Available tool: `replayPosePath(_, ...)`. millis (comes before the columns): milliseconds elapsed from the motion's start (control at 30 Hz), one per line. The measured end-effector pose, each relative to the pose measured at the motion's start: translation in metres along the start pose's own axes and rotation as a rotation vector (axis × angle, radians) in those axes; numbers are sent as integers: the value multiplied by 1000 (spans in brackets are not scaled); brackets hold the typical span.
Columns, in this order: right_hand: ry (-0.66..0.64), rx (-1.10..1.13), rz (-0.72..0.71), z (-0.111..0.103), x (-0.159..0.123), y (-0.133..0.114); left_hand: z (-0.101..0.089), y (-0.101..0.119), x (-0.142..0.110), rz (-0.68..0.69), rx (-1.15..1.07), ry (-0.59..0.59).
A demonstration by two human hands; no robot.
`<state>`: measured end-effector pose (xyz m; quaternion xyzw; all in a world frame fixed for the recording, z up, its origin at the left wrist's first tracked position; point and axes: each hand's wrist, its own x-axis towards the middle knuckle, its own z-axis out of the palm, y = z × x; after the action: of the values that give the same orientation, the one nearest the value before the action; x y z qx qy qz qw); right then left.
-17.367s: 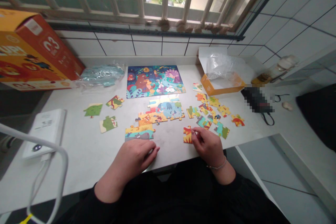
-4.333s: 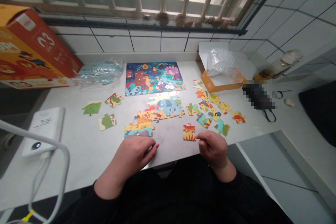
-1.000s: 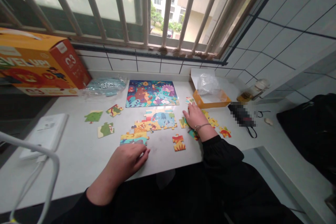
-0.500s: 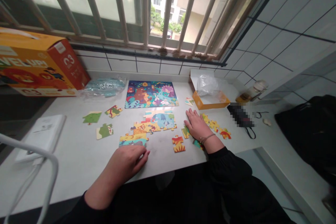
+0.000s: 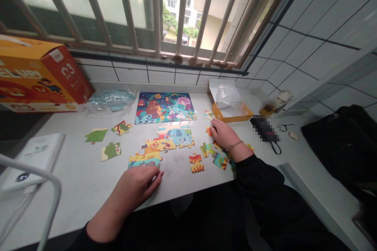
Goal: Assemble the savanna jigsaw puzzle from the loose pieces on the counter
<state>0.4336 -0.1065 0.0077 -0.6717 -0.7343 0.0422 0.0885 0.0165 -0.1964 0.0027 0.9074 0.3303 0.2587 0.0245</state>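
My left hand (image 5: 140, 183) rests with curled fingers at the counter's near edge, just below the partly joined jigsaw puzzle (image 5: 171, 137); I see nothing in it. My right hand (image 5: 226, 136) has its fingers bent over an orange puzzle piece (image 5: 208, 131), pinched at the fingertips. Loose pieces surround that hand: a yellow-green piece (image 5: 207, 149), a teal piece (image 5: 220, 160) and an orange desert piece (image 5: 196, 162). Others are partly hidden under the palm and wrist. Left of the joined part lie a green tree piece (image 5: 96, 135), a red-and-yellow piece (image 5: 121, 127) and a green piece (image 5: 111, 151).
A finished dark-blue picture (image 5: 165, 108) lies behind the joined part. Further back are an open orange-edged box (image 5: 232, 113), a plastic-wrapped packet (image 5: 110, 100) and a large orange carton (image 5: 38, 74). A white device with a cable (image 5: 37, 157) sits left; a bottle (image 5: 276, 102) stands right.
My right hand has gone from lying flat with spread fingers to bent fingers on the orange piece, uncovering pieces near its wrist. The view has shifted slightly; my left hand stays by the joined part.
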Motion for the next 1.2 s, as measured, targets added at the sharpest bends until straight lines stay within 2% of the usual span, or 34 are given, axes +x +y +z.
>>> replayPosePath(133, -8, -47, 38, 1, 34, -15, 0, 1, 1, -4, 13, 1)
replayPosePath(300, -66, -106, 150, 6, 70, -25, 0, 2, -2, -45, 8, -32)
replayPosePath(400, -119, -136, 170, 5, 78, -26, -1, 2, -3, -56, -2, -41)
replayPosePath(533, -130, -159, 140, -4, 73, -26, -1, 2, -3, -59, -6, -47)
replayPosePath(767, -48, -127, 116, -16, 48, -27, -1, 3, -4, -47, 7, -46)
replayPosePath(867, 70, -22, 44, -19, 27, -34, 0, 3, -5, -38, 4, -40)
replayPosePath(1000, 241, 244, -168, -18, -23, -62, 0, 4, -6, -32, 2, -12)
replayPosePath(1100, 319, 322, -278, -11, -66, -94, -3, 6, -6, -55, -60, 4)
replayPosePath(1200, 374, 391, -362, -1, -98, -125, -6, 9, -6, -133, -187, 20)
